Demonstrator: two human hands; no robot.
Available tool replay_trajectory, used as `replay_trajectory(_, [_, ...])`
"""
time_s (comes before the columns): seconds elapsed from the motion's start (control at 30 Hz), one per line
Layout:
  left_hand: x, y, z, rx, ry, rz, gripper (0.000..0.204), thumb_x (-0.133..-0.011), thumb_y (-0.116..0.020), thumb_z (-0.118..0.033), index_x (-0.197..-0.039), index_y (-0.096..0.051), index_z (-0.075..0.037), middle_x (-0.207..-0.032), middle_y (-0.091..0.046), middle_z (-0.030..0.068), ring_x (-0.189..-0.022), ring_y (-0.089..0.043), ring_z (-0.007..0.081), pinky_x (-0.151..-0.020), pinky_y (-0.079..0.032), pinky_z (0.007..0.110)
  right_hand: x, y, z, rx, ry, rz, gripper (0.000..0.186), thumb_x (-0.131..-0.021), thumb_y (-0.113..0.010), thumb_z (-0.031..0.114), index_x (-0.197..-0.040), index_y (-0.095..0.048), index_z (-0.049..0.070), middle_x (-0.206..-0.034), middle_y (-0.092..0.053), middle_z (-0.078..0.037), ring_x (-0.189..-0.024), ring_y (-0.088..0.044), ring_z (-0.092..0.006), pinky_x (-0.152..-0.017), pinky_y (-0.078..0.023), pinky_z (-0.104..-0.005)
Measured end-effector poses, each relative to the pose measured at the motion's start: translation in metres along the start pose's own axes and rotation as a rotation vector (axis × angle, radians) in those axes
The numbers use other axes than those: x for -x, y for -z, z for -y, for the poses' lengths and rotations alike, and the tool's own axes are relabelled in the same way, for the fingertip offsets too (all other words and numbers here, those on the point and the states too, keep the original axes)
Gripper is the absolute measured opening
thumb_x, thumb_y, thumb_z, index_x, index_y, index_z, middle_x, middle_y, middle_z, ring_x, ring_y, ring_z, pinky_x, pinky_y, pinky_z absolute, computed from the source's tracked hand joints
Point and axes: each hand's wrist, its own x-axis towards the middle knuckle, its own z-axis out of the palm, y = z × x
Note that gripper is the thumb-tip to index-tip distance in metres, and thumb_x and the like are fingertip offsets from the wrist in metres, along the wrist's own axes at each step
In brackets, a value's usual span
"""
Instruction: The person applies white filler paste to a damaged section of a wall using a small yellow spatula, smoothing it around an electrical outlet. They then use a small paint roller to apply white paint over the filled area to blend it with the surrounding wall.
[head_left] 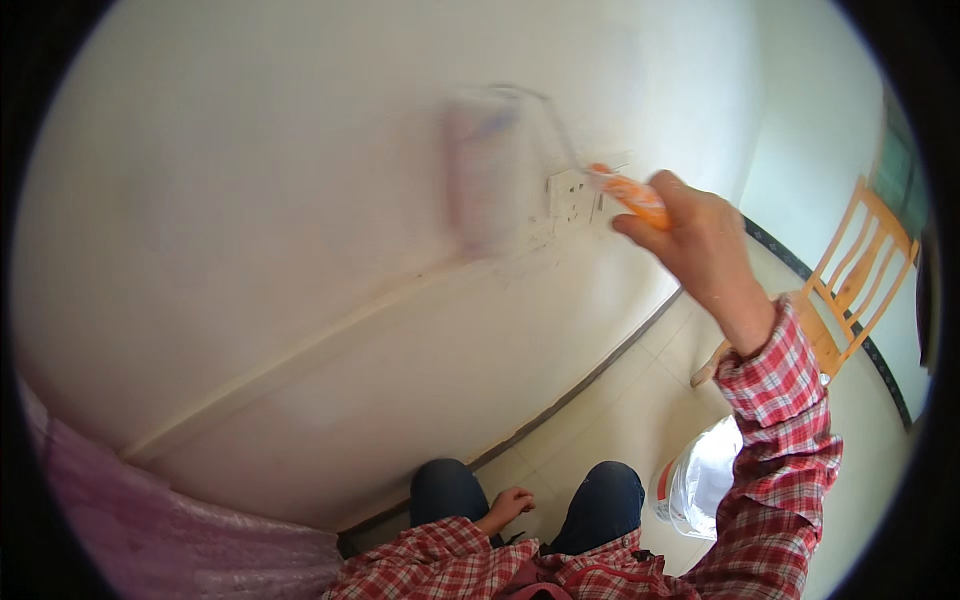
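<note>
My right hand [690,230] is wrapped round the orange handle of a paint roller [630,195], held up at the wall [300,200]. The roller's thin metal frame bends over to a pale roller head [485,170], smeared by motion, at the wall just left of a white socket plate [568,195]. Whether the roller head touches the wall I cannot tell. Low down between my knees, my left hand [508,510] is loosely curled, with nothing seen in it.
A white bucket [700,485] stands on the tiled floor [600,410], right of my knees. Farther right is a wooden chair [850,270]. Pinkish-purple shiny cloth [180,530] lies at the lower left. A ledge-like strip [290,365] runs along the wall below the socket.
</note>
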Motion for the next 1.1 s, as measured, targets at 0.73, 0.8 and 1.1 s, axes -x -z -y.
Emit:
replay_trajectory(0.73, [0.003,0.006,0.0,0.056,-0.032,-0.023,0.024,-0.091,-0.054,-0.015,-0.108,-0.058,0.001,-0.089,-0.066,0.011,-0.079,-0.064,0.0161,-0.071,-0.05,0.027,-0.016,-0.028,0.099,-0.28,0.303,-0.068,0.033,-0.074,-0.073,0.032,-0.077,-0.05,0.008,-0.06,-0.053,-0.009,-0.052,-0.054,-0.0282,-0.048,-0.042,-0.036])
replay_trajectory(0.8, [0.002,0.005,0.002,0.071,-0.037,-0.015,0.024,-0.09,-0.054,-0.015,-0.108,-0.058,0.001,-0.089,-0.066,0.0109,-0.079,-0.064,0.0159,-0.071,-0.05,0.026,-0.007,-0.023,0.066,-0.192,0.209,-0.044,0.032,-0.074,-0.073,0.031,-0.078,-0.052,0.007,-0.058,-0.052,-0.009,-0.05,-0.053,-0.0278,-0.048,-0.041,-0.0349])
replay_trajectory(1.1, [0.008,-0.002,-0.013,0.049,-0.011,-0.015,0.021,-0.088,-0.055,-0.011,-0.101,-0.058,0.005,-0.086,-0.065,0.0123,-0.075,-0.062,0.0166,-0.069,-0.05,0.029,0.013,-0.002,0.004,-0.04,-0.188,0.058,0.036,-0.077,-0.071,0.034,-0.074,-0.05,0.005,-0.049,-0.048,-0.01,-0.045,-0.047,-0.0285,-0.044,-0.037,-0.0356])
